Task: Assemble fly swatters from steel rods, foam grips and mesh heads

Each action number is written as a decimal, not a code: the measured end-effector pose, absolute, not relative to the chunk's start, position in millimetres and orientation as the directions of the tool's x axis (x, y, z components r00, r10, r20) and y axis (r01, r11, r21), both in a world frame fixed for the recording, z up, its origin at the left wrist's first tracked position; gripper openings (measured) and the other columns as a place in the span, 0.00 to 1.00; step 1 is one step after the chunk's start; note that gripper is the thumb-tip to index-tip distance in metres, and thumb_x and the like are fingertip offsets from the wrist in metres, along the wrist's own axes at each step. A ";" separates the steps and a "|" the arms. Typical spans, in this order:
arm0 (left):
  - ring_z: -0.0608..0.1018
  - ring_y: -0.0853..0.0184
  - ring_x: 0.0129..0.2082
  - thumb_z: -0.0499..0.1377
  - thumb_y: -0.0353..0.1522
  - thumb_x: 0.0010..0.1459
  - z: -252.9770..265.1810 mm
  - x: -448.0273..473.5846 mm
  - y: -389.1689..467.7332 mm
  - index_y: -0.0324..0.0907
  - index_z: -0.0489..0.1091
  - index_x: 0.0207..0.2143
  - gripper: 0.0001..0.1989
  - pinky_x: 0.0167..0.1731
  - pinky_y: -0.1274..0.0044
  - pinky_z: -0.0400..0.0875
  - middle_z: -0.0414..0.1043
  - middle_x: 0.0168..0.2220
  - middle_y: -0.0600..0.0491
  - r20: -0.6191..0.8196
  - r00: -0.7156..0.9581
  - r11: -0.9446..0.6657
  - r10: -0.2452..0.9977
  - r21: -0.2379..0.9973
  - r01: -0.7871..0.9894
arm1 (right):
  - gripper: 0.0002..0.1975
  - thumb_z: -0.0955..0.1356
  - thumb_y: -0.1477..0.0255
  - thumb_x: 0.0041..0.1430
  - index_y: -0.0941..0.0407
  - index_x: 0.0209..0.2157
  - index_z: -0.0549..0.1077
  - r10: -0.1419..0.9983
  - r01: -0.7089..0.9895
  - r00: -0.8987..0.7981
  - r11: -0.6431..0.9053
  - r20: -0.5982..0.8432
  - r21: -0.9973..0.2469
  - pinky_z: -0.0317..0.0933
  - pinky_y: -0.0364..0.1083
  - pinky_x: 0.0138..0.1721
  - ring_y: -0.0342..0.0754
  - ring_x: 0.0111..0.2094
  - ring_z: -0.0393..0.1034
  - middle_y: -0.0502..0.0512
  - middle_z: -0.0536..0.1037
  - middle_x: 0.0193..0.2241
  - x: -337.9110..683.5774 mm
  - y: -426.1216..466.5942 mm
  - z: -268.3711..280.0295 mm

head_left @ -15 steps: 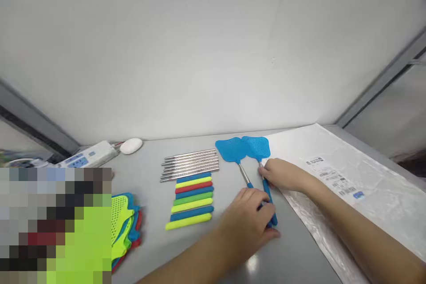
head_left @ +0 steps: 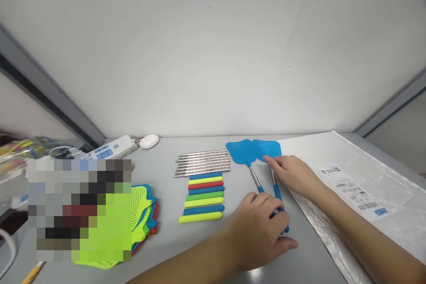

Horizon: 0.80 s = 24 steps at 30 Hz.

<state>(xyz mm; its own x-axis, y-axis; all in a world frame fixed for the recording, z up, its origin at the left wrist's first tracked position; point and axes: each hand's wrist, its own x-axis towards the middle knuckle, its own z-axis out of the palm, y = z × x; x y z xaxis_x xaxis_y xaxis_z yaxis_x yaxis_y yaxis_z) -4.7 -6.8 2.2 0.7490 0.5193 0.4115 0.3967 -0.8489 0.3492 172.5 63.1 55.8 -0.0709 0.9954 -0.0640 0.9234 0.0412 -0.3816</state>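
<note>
Two blue fly swatters lie side by side, their heads overlapping. The left fly swatter and the right fly swatter have metal shafts and blue handles. My left hand curls over the handles, gripping the left one; its thumb sticks out to the right past the handle ends. My right hand is at the neck of the right swatter, one fingertip on the blue head and the other fingers partly hidden.
Several metal rods lie left of the swatters, above a row of coloured handle grips. Farther left are stacked swatter heads, partly blurred out, a power strip and a white mouse-like object. A labelled plastic bag covers the right side.
The view has shifted left, so the things appear farther right. My right hand has moved up slightly, a fingertip now reaching onto the swatter head. My left hand stays over the handles.
</note>
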 end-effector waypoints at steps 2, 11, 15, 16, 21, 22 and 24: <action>0.72 0.63 0.43 0.52 0.45 0.66 3.1 -8.0 -8.8 0.41 0.70 0.40 0.17 0.43 0.70 0.63 0.72 0.44 0.51 0.452 0.739 -0.864 0.499 0.318 0.390 | 0.29 0.53 0.49 0.66 0.53 0.18 0.54 0.996 0.899 -0.085 0.067 -0.021 -0.432 0.48 0.45 0.24 0.46 0.20 0.59 0.49 0.65 0.15 170.6 61.3 53.0; 0.70 0.66 0.33 0.51 0.34 0.66 48.8 -50.2 -27.1 0.42 0.69 0.32 0.12 0.30 0.72 0.57 0.71 0.33 0.54 0.497 0.730 -0.861 0.469 0.074 0.502 | 0.27 0.58 0.48 0.64 0.53 0.20 0.54 0.981 0.856 -0.177 0.191 0.073 -0.481 0.49 0.45 0.24 0.46 0.20 0.55 0.46 0.58 0.15 175.5 60.0 24.7; 0.70 0.65 0.39 0.53 0.32 0.64 42.2 -94.5 -58.8 0.41 0.69 0.35 0.06 0.37 0.71 0.62 0.72 0.42 0.53 0.497 0.556 -0.708 0.667 0.190 0.680 | 0.25 0.57 0.49 0.65 0.52 0.22 0.57 0.964 0.866 -0.253 0.261 0.075 -0.426 0.51 0.46 0.25 0.47 0.21 0.58 0.46 0.61 0.16 169.5 61.8 17.6; 0.70 0.62 0.42 0.54 0.30 0.62 35.9 -105.7 -68.6 0.42 0.69 0.38 0.05 0.39 0.70 0.62 0.71 0.46 0.52 0.509 0.474 -0.639 0.719 0.214 0.739 | 0.25 0.57 0.50 0.65 0.52 0.22 0.58 0.956 0.868 -0.286 0.290 0.071 -0.403 0.52 0.46 0.25 0.47 0.21 0.59 0.46 0.62 0.16 164.6 60.7 19.3; 0.68 0.55 0.45 0.53 0.27 0.60 6.9 -137.8 -103.8 0.43 0.68 0.47 0.13 0.42 0.63 0.64 0.67 0.54 0.46 0.455 0.229 -0.355 0.861 0.215 0.910 | 0.22 0.55 0.56 0.69 0.52 0.25 0.64 0.847 0.808 -0.531 0.507 0.001 -0.301 0.51 0.46 0.25 0.48 0.23 0.66 0.50 0.72 0.21 111.1 47.3 44.9; 0.68 0.54 0.45 0.53 0.28 0.60 4.7 -138.9 -106.1 0.43 0.68 0.49 0.14 0.43 0.62 0.65 0.67 0.54 0.46 0.440 0.198 -0.321 0.876 0.225 0.920 | 0.21 0.55 0.57 0.69 0.52 0.26 0.66 0.817 0.786 -0.577 0.553 -0.006 -0.276 0.51 0.46 0.25 0.48 0.24 0.67 0.51 0.73 0.23 95.4 46.1 51.3; 0.68 0.54 0.46 0.54 0.31 0.61 3.6 -138.3 -107.0 0.44 0.66 0.52 0.16 0.44 0.62 0.65 0.66 0.54 0.46 0.400 0.150 -0.269 0.904 0.262 0.927 | 0.18 0.56 0.61 0.69 0.52 0.29 0.68 0.763 0.745 -0.647 0.634 0.009 -0.211 0.51 0.46 0.25 0.48 0.25 0.69 0.51 0.76 0.26 61.3 49.7 62.7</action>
<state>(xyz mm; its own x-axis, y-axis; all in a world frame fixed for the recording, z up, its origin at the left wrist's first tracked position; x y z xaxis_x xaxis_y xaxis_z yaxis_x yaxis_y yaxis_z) -138.3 -107.0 3.6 0.1497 0.9044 0.3996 0.9269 -0.2690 0.2616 61.3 49.7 62.7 -0.6466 0.7628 0.0086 0.7445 0.6335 -0.2105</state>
